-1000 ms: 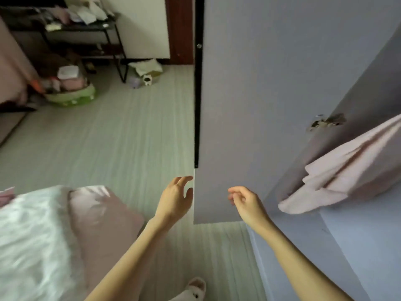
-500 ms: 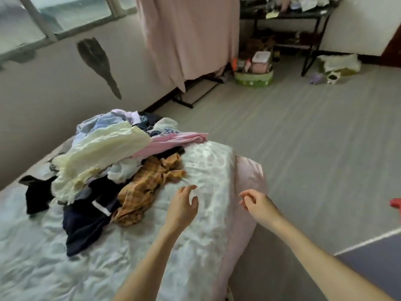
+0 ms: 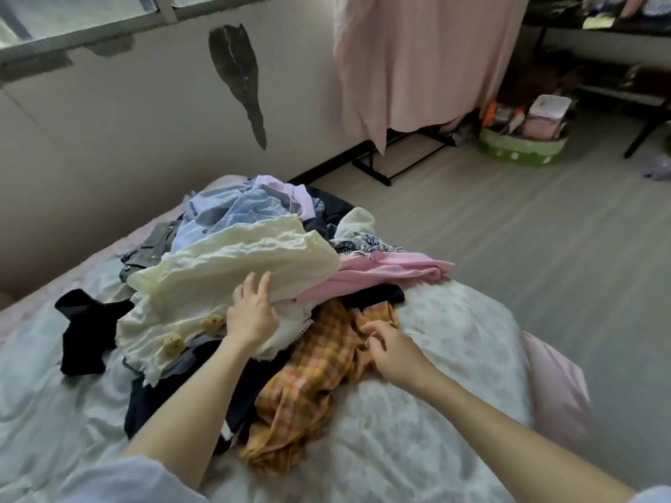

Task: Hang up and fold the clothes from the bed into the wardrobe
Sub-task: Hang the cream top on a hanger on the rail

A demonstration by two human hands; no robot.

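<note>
Clothes pile (image 3: 254, 270): one heap, mid-bed (image 3: 454, 357). Left hand (image 3: 252, 314), fingers straight, rests on one cream garment (image 3: 232, 270). Right hand (image 3: 394, 348), 3 o'clock of left, fingers pinch one orange plaid garment (image 3: 312, 379).

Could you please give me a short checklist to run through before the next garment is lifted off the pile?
1. Left hand on the cream garment: ok, fingers resting on it, no grip yet.
2. Right hand at the orange plaid garment: ok, touching; grip cannot tell.
3. Cream garment lies on top of the pile: ok.
4. Plaid garment free of the dark clothing: cannot tell.
5. Wardrobe in view: not ok.
</note>
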